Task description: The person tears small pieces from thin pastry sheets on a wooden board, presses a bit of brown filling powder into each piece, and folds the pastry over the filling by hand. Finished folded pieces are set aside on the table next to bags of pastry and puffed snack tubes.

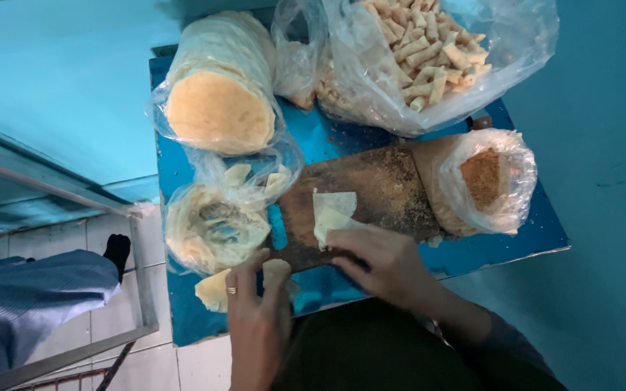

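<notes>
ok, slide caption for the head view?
Right hand folds a wrapper on the wooden board; left hand touches another wrapper.

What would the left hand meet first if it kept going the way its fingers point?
Probably the open wrapper bag just beyond the left hand; depth is unclear.

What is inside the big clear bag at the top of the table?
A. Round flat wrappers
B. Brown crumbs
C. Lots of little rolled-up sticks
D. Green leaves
C: the big clear bag at the top is full of pale, rolled-up sticks. The round wrappers sit in another bag to its left, and the brown crumbs in a smaller bag below it.
</notes>
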`<state>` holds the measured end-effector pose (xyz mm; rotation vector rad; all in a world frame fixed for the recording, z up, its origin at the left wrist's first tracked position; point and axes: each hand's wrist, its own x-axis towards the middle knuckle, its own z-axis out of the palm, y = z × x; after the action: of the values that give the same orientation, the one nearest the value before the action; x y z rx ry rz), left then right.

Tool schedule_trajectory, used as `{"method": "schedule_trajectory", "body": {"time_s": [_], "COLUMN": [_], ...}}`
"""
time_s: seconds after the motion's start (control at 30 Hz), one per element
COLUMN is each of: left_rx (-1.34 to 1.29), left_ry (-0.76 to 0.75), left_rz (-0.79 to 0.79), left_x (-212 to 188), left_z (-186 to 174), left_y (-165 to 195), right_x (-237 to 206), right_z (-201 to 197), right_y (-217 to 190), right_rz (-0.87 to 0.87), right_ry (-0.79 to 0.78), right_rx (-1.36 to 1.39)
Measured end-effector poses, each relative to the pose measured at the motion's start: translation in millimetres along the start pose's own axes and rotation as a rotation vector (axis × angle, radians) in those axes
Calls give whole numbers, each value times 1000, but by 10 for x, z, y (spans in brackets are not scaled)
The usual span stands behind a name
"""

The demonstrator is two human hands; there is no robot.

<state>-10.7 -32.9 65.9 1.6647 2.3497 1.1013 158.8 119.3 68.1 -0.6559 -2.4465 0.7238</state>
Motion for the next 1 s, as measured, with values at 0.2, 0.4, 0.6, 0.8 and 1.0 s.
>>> {"method": "schedule_trajectory", "body": {"time_s": [0.2, 0.4, 0.6, 0.8, 1.0], "left_rx": [-41, 151, 176, 197, 145], "left_ry": [-43, 16, 86, 86, 55], "left_rz": [79, 89, 125, 134, 128], "left_x": [80, 223, 375, 393, 360], "left_z": [-44, 207, 520, 590, 585], "left_y": [-28, 76, 103, 86, 102], "right_x": [412, 660, 607, 538, 280], "right_z": [-319, -194, -232, -372, -329], "right_y": [336, 419, 446, 313, 78], "right_rz": [0, -36, 95, 80, 133], "right_ry": [60, -131, -180, -88, -201], "right_rx": [-130, -330, -362, -371, -330]}}
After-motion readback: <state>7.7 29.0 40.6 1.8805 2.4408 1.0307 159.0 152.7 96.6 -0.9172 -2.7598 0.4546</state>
